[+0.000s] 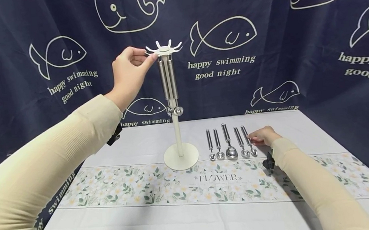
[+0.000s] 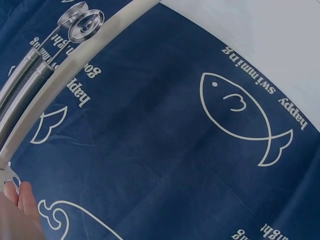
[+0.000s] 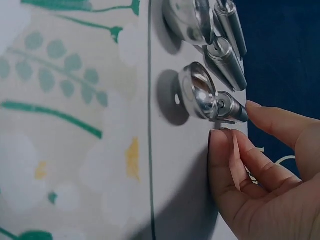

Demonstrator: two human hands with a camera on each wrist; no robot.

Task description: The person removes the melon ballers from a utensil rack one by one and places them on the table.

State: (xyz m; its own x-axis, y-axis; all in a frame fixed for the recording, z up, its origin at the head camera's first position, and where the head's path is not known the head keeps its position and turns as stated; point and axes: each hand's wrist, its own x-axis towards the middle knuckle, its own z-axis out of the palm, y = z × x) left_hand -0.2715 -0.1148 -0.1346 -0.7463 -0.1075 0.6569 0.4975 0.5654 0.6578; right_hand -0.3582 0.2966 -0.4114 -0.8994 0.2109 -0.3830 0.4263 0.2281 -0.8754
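In the head view, my left hand [image 1: 131,69] pinches one arm of the hooked top of a white utensil stand [image 1: 164,49]. Two steel melon ballers [image 1: 168,82] hang from it, bowls down. On the tabletop to the right, a row of several steel scoops lies with handles pointing away, a large one [image 1: 231,151] in the middle. My right hand [image 1: 263,135] has its fingertips at the handle of the rightmost melon baller [image 3: 199,92], which still lies flat. The right wrist view puts index finger and thumb on either side of that handle; the exact contact is partly hidden.
The stand's round base [image 1: 173,163] rests on the white table [image 1: 149,225]. A floral runner [image 1: 118,192] printed "FLOWER" crosses the tabletop. Dark blue curtains [image 1: 171,2] with whale and fish outlines enclose the table behind and at the sides.
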